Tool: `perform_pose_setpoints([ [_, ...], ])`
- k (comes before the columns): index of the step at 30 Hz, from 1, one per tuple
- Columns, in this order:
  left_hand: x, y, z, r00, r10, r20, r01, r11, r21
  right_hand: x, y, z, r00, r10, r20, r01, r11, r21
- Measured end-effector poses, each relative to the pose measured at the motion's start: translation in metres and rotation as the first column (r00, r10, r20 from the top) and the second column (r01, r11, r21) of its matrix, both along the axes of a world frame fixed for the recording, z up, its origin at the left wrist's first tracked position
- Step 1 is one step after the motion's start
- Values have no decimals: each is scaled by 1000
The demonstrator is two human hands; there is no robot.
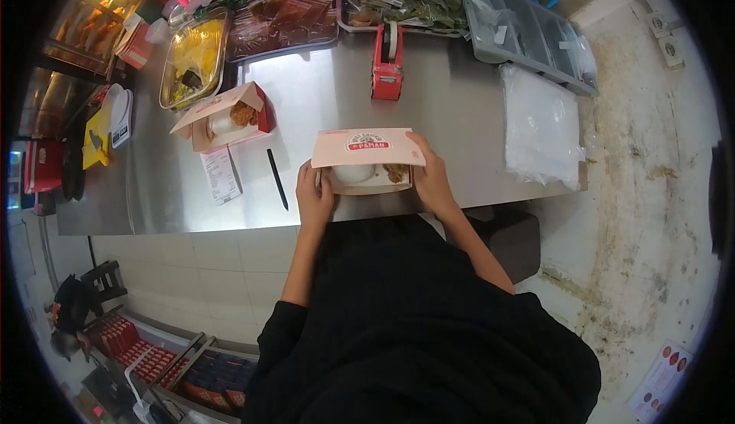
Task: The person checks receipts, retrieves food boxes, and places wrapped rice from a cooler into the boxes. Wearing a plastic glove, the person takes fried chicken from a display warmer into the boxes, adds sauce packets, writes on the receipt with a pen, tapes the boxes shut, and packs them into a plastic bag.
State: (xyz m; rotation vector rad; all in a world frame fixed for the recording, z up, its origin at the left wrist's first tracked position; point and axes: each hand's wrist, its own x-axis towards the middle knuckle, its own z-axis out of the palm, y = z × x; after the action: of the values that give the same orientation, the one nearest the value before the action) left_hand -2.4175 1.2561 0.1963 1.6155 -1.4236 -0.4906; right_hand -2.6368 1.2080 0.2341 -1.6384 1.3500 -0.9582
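A pink and white cardboard meal box (329, 142) with a red printed logo sits near the front edge of the metal counter, its lid partly raised. White rice (354, 174) and a piece of fried chicken (396, 173) show through the front gap. My left hand (314, 196) grips the box's left side, thumb at the front. On the opposite side my right hand (431, 179) holds the box and its lid edge; some fingers are hidden behind it. Left of these, a second meal box (213, 105) stands half open with rice and fried chicken (244, 114) inside.
A printed receipt (220, 175) and a black pen (277, 179) lie on the steel counter (321, 95). Behind are a red tape dispenser (388, 68), a tray of sauce packets (285, 18) and a grey divided bin (528, 34). Plastic bags (541, 125) lie at right.
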Motion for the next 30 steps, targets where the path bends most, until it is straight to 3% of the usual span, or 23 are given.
perform_pose_setpoints([
  [5,10,-10,14,999,-11,43,8,997,79,4,-10,9,982,-81,-168,82,997,2],
  [8,17,-14,20,998,-34,48,26,984,176,4,-3,-2,998,-36,-50,34,998,-48],
  [9,17,-12,32,998,-67,-12,68,954,293,3,1,-4,998,-36,-50,34,998,-48],
  [10,18,-12,39,993,-94,-76,117,907,403,1,6,-5,976,-23,-217,19,1000,-18],
  [11,22,-12,35,993,-95,-74,117,908,403,-1,8,-6,927,-4,-376,9,1000,13],
  [12,28,-10,27,982,-188,-1,181,944,275,-5,8,-7,928,-4,-373,10,1000,15],
  [13,36,-7,22,959,-271,83,257,955,151,-13,8,-8,949,113,-293,-96,993,73],
  [14,43,-6,22,958,-276,84,261,953,155,-21,7,-9,952,224,-206,-203,972,120],
  [15,51,-6,22,922,-369,113,352,924,150,-30,5,-5,953,221,-206,-199,973,120],
  [16,57,-7,22,876,-460,143,440,885,149,-39,3,3,867,356,-348,-305,933,192],
  [17,60,-7,18,868,-494,54,486,866,119,-43,2,10,743,480,-467,-391,877,280],
  [18,62,-8,14,865,-500,55,491,863,119,-43,-3,16,746,475,-466,-386,879,279],
  [20,65,-11,7,845,-498,-197,514,857,35,-42,-19,22,731,491,-474,-383,870,310],
  [21,64,-14,8,843,-502,-194,517,855,36,-35,-26,8,735,488,-472,-380,872,309],
  [23,59,-18,9,787,-413,-458,506,857,98,-6,-34,-35,982,113,-148,-120,992,-44],
  [24,56,-17,9,787,-415,-455,508,856,98,4,-32,-41,983,110,-146,-118,992,-45],
  [26,54,-17,10,813,-344,-469,449,884,129,25,-26,-49,935,98,-342,-147,982,-121],
  [27,56,-17,7,856,-368,-364,433,894,115,33,-18,-36,799,-14,-601,-102,982,-159],
  [28,58,-17,3,857,-368,-361,432,895,114,39,-18,-36,800,-14,-599,-102,982,-160],
  [30,56,-12,2,849,-311,-428,421,887,191,44,-12,-37,674,-67,-735,-177,952,-249],
])
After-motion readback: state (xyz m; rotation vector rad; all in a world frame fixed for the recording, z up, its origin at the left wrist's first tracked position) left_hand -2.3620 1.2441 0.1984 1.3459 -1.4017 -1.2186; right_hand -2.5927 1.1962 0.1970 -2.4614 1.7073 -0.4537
